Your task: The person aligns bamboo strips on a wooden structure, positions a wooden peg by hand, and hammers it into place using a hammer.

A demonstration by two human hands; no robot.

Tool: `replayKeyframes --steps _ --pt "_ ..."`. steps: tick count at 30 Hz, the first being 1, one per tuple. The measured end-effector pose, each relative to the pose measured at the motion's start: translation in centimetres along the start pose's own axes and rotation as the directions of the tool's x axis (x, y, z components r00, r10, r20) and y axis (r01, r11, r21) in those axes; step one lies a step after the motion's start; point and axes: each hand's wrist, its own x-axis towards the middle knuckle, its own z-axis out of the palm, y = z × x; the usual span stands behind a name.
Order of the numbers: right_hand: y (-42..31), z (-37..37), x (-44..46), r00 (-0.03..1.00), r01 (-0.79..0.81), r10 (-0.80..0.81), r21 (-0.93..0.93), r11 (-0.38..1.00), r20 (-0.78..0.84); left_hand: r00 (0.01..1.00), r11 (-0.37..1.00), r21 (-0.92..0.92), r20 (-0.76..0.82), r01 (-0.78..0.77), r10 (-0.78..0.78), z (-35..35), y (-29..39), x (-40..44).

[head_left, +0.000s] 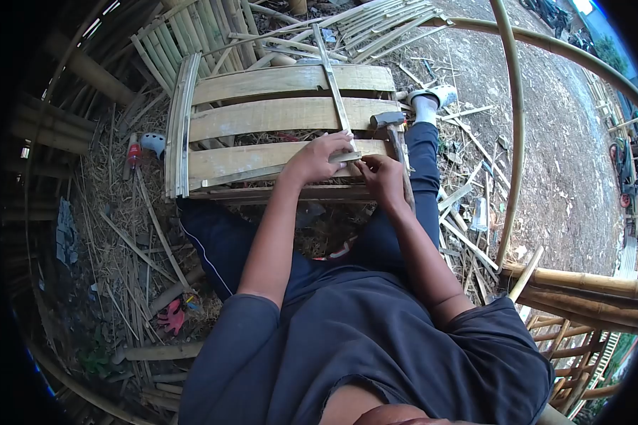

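A low bench of wooden slats point(262, 124) stands before me. One long bamboo strip point(331, 81) runs from its far side down to my hands, and another strip point(252, 170) lies along its near edge. The two strips meet near the right end. My left hand point(320, 157) is closed on the strips at this crossing, its fingers pressing from above. Just beside it, my right hand point(383, 175) is pinched at the end of the crossing; what its fingertips hold is too small to make out. A hammer point(388, 122) rests on the bench's right end.
Upright bamboo strips point(183, 127) stand at the bench's left end. Bamboo panels point(386, 28) lie beyond it. A red bottle point(133, 152) is on the left ground, with a pink glove point(171, 317) nearer me. A bamboo pole point(515, 134) rises at right.
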Motion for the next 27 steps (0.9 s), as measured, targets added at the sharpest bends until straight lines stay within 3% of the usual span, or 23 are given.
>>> replayKeyframes --steps 6,9,15,21,24,27 --pt "0.3 1.0 -0.9 0.995 -0.036 0.049 0.147 0.988 -0.083 0.996 0.928 0.368 -0.081 0.053 -0.025 0.8 2.8 -0.1" --pt "-0.4 0.4 -1.0 0.993 0.023 -0.010 0.112 0.993 -0.115 0.987 0.914 0.405 -0.139 -0.015 0.078 1.4 1.5 0.4" --pt "-0.6 0.0 -1.0 0.986 0.148 -0.150 -0.031 0.988 -0.077 0.984 0.903 0.430 -0.170 0.025 0.054 2.1 0.7 0.3" --pt "0.7 0.1 -1.4 0.986 0.166 -0.167 -0.029 0.986 -0.024 0.998 0.939 0.341 0.026 0.038 -0.050 0.5 2.1 -0.2" --pt "0.9 -0.4 -1.8 0.982 0.187 -0.187 -0.012 0.982 0.003 0.990 0.992 0.095 0.105 0.081 -0.091 -0.6 1.6 0.8" --pt "0.3 -1.0 -1.7 0.982 0.186 -0.185 -0.035 0.982 0.022 0.997 0.929 0.371 0.066 0.007 -0.033 -0.8 1.7 1.9"
